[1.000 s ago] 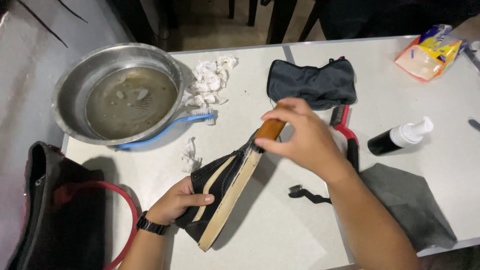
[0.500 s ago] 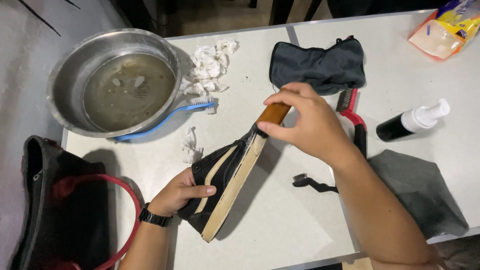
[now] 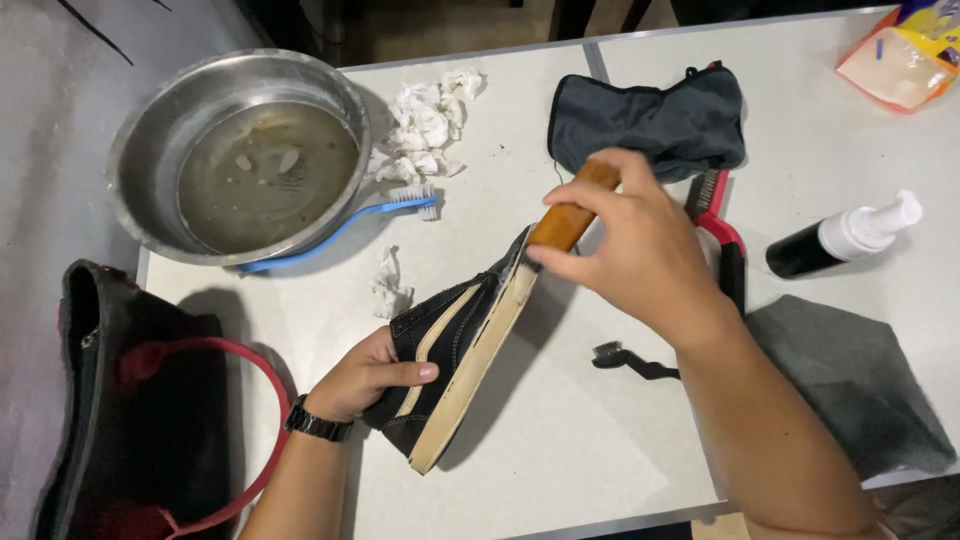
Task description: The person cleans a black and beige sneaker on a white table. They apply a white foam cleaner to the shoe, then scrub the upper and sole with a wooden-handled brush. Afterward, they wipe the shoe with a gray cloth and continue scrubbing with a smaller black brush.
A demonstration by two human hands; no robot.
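A wooden-handled brush [image 3: 566, 215] is gripped by the right hand [image 3: 630, 245] and pressed against the toe end of a black shoe [image 3: 455, 345]. The shoe, tilted on its side with the pale sole facing 3 o'clock, is clasped at the heel by the left hand [image 3: 365, 375]. At 10 o'clock from the shoe, a metal basin [image 3: 140, 140] of murky water is found, with a blue toothbrush [image 3: 350, 220] just beside it. At 3 o'clock lies a foam pump bottle [image 3: 840, 240].

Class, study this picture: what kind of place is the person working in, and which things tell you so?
Probably a makeshift shoe-cleaning spot on a white table. The right hand works a wooden-handled brush on a black sneaker held by the left hand, beside a metal basin of murky water.
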